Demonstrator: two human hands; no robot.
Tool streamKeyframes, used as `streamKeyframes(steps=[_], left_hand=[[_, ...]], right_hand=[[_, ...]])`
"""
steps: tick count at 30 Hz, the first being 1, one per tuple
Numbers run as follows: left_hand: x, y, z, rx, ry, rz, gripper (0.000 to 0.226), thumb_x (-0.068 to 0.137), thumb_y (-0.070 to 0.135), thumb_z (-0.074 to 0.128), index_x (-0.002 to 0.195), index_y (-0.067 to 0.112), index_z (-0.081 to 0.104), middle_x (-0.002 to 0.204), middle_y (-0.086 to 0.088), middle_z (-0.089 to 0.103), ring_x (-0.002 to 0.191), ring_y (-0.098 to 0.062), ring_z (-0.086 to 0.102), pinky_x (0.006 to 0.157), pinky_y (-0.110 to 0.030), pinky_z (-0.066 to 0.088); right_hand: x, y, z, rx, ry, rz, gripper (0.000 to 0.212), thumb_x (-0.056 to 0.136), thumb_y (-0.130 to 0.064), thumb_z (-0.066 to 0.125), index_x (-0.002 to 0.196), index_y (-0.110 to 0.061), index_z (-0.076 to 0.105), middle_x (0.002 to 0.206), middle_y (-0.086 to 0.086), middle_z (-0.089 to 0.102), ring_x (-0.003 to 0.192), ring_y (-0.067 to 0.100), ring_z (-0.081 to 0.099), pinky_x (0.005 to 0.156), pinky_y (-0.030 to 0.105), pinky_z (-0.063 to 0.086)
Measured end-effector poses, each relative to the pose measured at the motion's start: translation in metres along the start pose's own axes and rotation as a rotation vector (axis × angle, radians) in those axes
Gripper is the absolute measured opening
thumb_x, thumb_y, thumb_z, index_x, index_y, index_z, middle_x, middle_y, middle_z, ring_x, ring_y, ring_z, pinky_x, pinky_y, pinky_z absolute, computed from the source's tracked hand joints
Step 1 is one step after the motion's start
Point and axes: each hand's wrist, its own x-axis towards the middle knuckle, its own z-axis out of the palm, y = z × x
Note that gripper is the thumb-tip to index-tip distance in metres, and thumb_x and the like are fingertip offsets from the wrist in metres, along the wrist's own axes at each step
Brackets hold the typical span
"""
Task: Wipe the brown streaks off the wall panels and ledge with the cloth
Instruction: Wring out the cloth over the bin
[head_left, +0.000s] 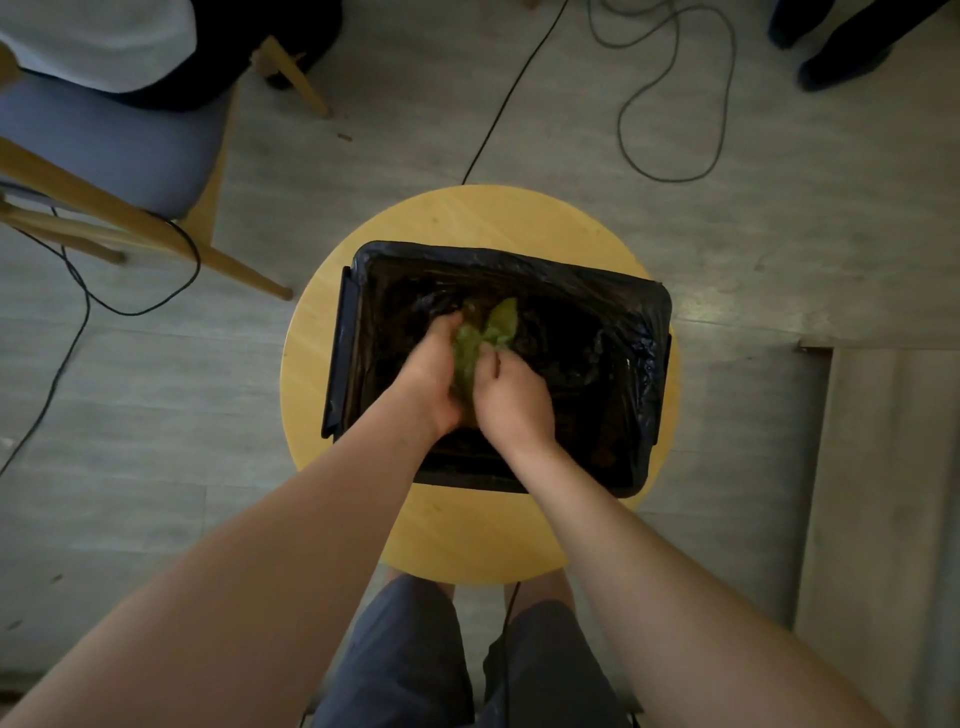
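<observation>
As both hands clench it, the green cloth (497, 325) sits bunched over the open mouth of a black-lined bin (655, 322). The left hand (431, 376) has its fingers curled round one side, and the right hand (511, 400) pinches the other. The bin stands on a round yellow worktop (467, 213), with a wooden chair (104, 145) nearby on the grey floor (389, 156).
</observation>
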Motion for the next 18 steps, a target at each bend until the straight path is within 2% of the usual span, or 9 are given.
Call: streamKeyframes(steps=[3,5,6,8,9,10,12,15,18], left_hand=[[0.001,0.005,-0.002,0.082,-0.013,0.008,0.032,0.102,0.035,0.058,0.094,0.007,0.072,0.078,-0.007,0.073,0.065,-0.018,0.073,0.061,-0.027,0.058],[0.000,0.011,0.000,0.091,0.003,0.010,0.035,0.107,0.025,0.050,0.079,0.008,0.061,0.058,-0.002,0.063,0.052,-0.015,0.064,0.049,-0.019,0.051],[0.000,0.012,0.001,0.095,-0.031,0.018,0.033,0.109,0.020,0.044,0.082,0.007,0.059,0.061,0.000,0.064,0.060,-0.016,0.063,0.051,-0.017,0.051],[-0.005,0.010,0.005,0.276,0.042,0.138,0.027,0.112,0.018,0.036,0.107,0.010,0.062,0.094,0.000,0.065,0.080,-0.017,0.059,0.061,-0.016,0.052],[-0.007,0.007,0.006,0.299,0.061,0.168,0.025,0.112,0.021,0.035,0.112,0.017,0.060,0.102,0.000,0.060,0.080,-0.015,0.055,0.059,-0.017,0.052],[-0.004,0.004,0.004,0.241,0.036,0.165,0.024,0.112,0.023,0.035,0.103,0.021,0.058,0.098,0.000,0.057,0.075,-0.013,0.053,0.057,-0.021,0.052],[-0.003,0.000,0.002,0.194,0.047,0.124,0.028,0.110,0.018,0.041,0.091,0.013,0.061,0.085,-0.005,0.063,0.076,-0.019,0.059,0.066,-0.030,0.054],[-0.002,-0.007,0.001,0.214,0.006,0.185,0.025,0.104,0.008,0.052,0.113,-0.003,0.072,0.100,-0.018,0.076,0.095,-0.030,0.072,0.088,-0.041,0.061],[-0.003,-0.004,0.000,0.166,0.057,0.230,0.028,0.102,0.002,0.047,0.117,-0.001,0.071,0.106,-0.018,0.075,0.095,-0.029,0.072,0.085,-0.041,0.059]], right_hand=[[-0.027,-0.011,-0.005,0.043,0.092,-0.229,0.046,0.104,-0.044,0.046,0.068,-0.018,0.055,0.059,-0.001,0.056,0.053,0.015,0.055,0.047,0.033,0.041],[-0.033,-0.016,-0.005,0.024,0.136,-0.354,0.048,0.102,-0.039,0.046,0.060,-0.017,0.050,0.051,-0.003,0.050,0.047,0.015,0.050,0.043,0.035,0.038],[-0.033,-0.017,-0.003,0.006,0.159,-0.382,0.048,0.101,-0.038,0.043,0.058,-0.017,0.050,0.050,-0.004,0.048,0.046,0.015,0.050,0.043,0.036,0.039],[-0.027,-0.018,0.002,-0.037,0.187,-0.372,0.047,0.099,-0.037,0.038,0.057,-0.020,0.049,0.052,-0.005,0.050,0.048,0.016,0.051,0.045,0.035,0.041],[-0.023,-0.017,0.003,-0.063,0.197,-0.357,0.046,0.099,-0.037,0.036,0.058,-0.021,0.050,0.054,-0.005,0.052,0.050,0.017,0.053,0.046,0.034,0.041],[-0.018,-0.015,0.003,-0.099,0.210,-0.347,0.045,0.098,-0.036,0.035,0.060,-0.020,0.052,0.057,-0.003,0.056,0.052,0.019,0.055,0.048,0.033,0.041],[-0.004,-0.006,0.002,-0.189,0.252,-0.348,0.049,0.100,-0.037,0.031,0.067,-0.015,0.060,0.064,0.003,0.062,0.056,0.024,0.059,0.050,0.033,0.044],[0.015,0.006,0.001,-0.343,0.288,-0.345,0.060,0.101,-0.043,0.018,0.078,-0.013,0.064,0.071,0.007,0.065,0.058,0.028,0.062,0.049,0.036,0.051],[0.027,0.016,0.000,-0.272,0.306,-0.204,0.055,0.106,-0.045,0.020,0.103,-0.011,0.064,0.101,0.014,0.068,0.082,0.035,0.068,0.060,0.038,0.052]])
